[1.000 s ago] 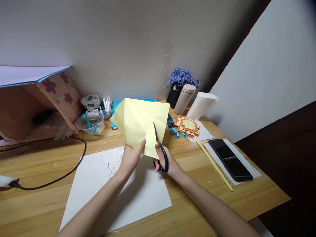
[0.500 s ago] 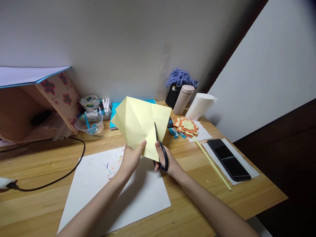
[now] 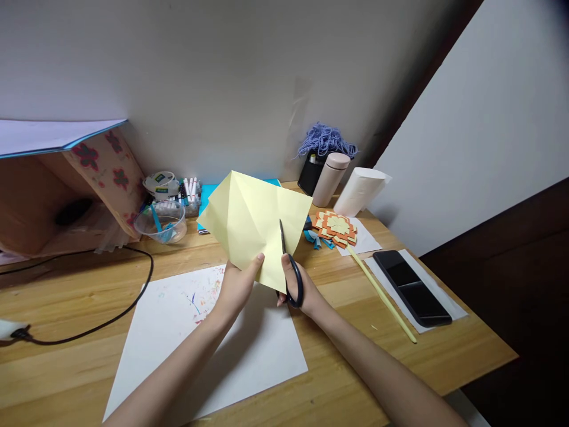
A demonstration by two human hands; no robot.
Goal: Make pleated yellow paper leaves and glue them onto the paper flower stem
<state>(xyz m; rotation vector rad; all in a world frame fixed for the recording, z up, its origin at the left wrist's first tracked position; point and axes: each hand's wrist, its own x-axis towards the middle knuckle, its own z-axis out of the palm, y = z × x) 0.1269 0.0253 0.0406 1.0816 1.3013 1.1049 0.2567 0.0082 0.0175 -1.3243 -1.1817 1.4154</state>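
Observation:
A creased sheet of pale yellow paper [image 3: 249, 219] is held up above the table, its lower edge pinched by my left hand [image 3: 237, 284] with the thumb on the near face. My right hand [image 3: 302, 287] grips black-handled scissors [image 3: 294, 283] at the sheet's right part. One dark blade lies over the front of the paper; the other is hidden behind it. Below both hands lies a white sheet [image 3: 262, 356] with coloured marks. To the right rests an orange and yellow paper flower [image 3: 338, 228] with a long yellow stem [image 3: 384, 296].
A black phone [image 3: 412, 287] lies on white paper at the right. Behind stand a pink bottle [image 3: 330, 179], a tissue pack [image 3: 359, 191] and a black holder with purple yarn [image 3: 326, 140]. Leftward are a clear bowl [image 3: 162, 224], markers [image 3: 191, 190], a cardboard box [image 3: 100, 184] and a black cable [image 3: 120, 320].
The yellow paper has tilted and shifted slightly to the right, along with the scissors. Both hands keep their grips, and the things on the table have not moved.

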